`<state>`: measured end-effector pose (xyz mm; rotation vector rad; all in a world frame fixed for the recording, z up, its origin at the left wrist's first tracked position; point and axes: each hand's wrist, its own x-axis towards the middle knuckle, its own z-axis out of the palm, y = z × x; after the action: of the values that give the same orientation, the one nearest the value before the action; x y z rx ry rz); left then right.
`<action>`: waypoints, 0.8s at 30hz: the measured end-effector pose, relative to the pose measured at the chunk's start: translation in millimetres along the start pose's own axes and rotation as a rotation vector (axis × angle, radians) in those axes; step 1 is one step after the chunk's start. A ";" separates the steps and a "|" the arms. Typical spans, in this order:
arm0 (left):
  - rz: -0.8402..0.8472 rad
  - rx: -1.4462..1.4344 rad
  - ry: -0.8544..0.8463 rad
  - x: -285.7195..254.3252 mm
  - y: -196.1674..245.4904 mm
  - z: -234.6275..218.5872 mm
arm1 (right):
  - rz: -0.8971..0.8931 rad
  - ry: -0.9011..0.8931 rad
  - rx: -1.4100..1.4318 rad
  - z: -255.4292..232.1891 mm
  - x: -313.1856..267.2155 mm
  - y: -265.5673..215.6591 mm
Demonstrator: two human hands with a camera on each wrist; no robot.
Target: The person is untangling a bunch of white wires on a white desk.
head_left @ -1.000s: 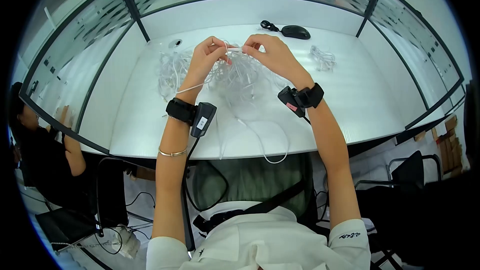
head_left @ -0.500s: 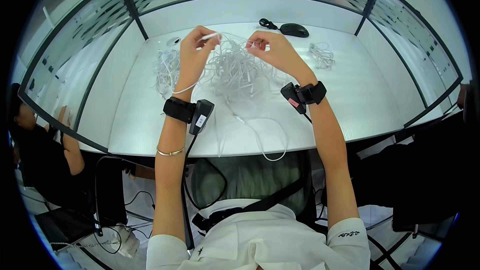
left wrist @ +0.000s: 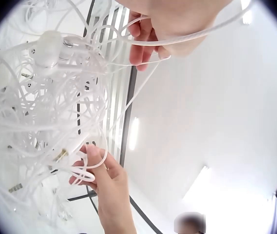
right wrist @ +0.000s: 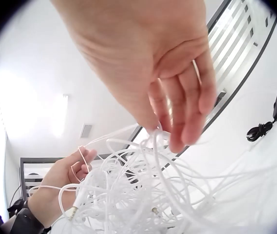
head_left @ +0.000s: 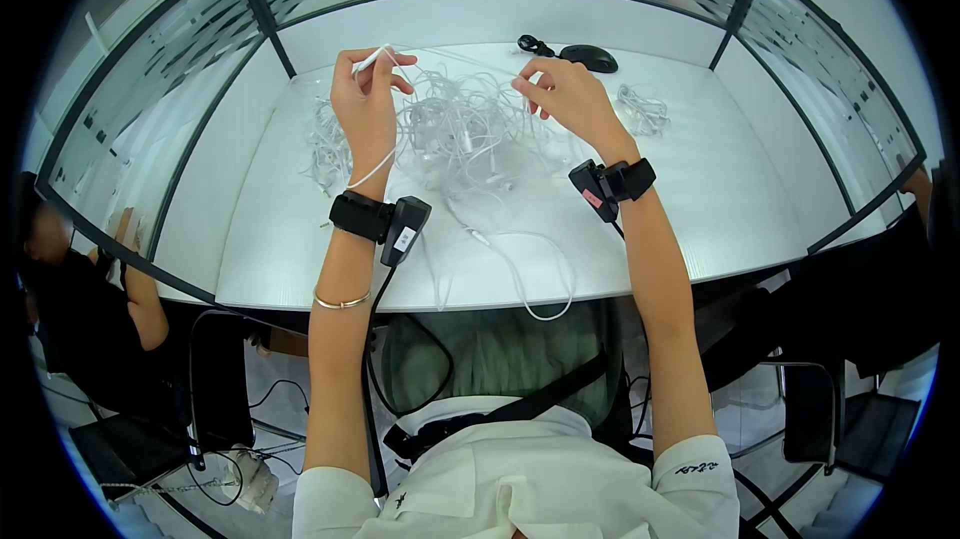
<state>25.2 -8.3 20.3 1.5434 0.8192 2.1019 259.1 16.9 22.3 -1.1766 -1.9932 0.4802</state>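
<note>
A tangled heap of white earphone cables (head_left: 455, 129) lies mid-desk, with metal plugs showing in both wrist views. Left of the heap, my left hand (head_left: 366, 104) holds a white cable piece between thumb and fingers, and a strand runs down past its wrist. At the heap's right side, my right hand (head_left: 570, 101) pinches a white strand between thumb and forefinger, its other fingers loosely bent. In the right wrist view cable loops hang below the right hand (right wrist: 172, 92). Which earphone each strand belongs to cannot be told.
A smaller cable bundle (head_left: 642, 111) lies right of the heap, another (head_left: 328, 149) at its left. A black mouse (head_left: 589, 59) with a coiled cord stands at the back. One loose cable (head_left: 515, 269) reaches the front edge. Low partitions (head_left: 500, 17) enclose the desk; people sit on both sides.
My hands have moved apart: the left went left and up with the white piece, the right slightly right. A strand now stretches from the left hand over the heap.
</note>
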 end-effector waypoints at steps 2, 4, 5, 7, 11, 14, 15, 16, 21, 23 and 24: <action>0.021 0.031 0.016 0.4 4.2 -0.9 | -0.055 0.066 0.112 -0.4 5.2 1.5; 0.022 0.038 0.010 0.1 5.3 0.5 | -0.106 0.197 0.157 -9.9 13.3 -7.9; 0.014 0.034 -0.004 1.0 4.5 0.8 | -0.136 0.265 0.181 -16.8 20.2 -15.0; -0.033 0.031 -0.034 -0.3 4.7 0.4 | -0.218 0.323 0.044 -30.3 37.3 -24.2; -0.097 0.020 -0.076 0.3 8.1 2.5 | -0.357 0.333 -0.036 -55.2 62.6 -45.7; -0.085 -0.003 -0.054 -0.6 10.2 5.7 | -0.259 0.175 0.072 -68.3 56.8 -75.0; -0.080 -0.013 -0.039 -2.0 10.7 6.1 | -0.370 0.291 0.010 -53.4 70.0 -45.3; -0.075 -0.007 -0.019 -2.5 10.1 4.7 | -0.387 0.311 -0.164 -46.5 67.8 -33.9; -0.058 0.018 -0.021 -3.0 7.8 2.5 | -0.356 0.256 -0.767 -17.2 49.5 -1.1; -0.072 -0.014 -0.061 -5.5 6.1 8.4 | -0.307 0.164 -0.811 -3.6 43.0 13.0; -0.080 -0.028 -0.081 -7.3 5.4 10.9 | -0.291 0.088 -0.767 2.0 38.5 17.6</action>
<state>38.0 -14.5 21.0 1.5444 0.8058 1.9729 256.6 59.1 25.8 -1.2652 -2.2871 -0.5266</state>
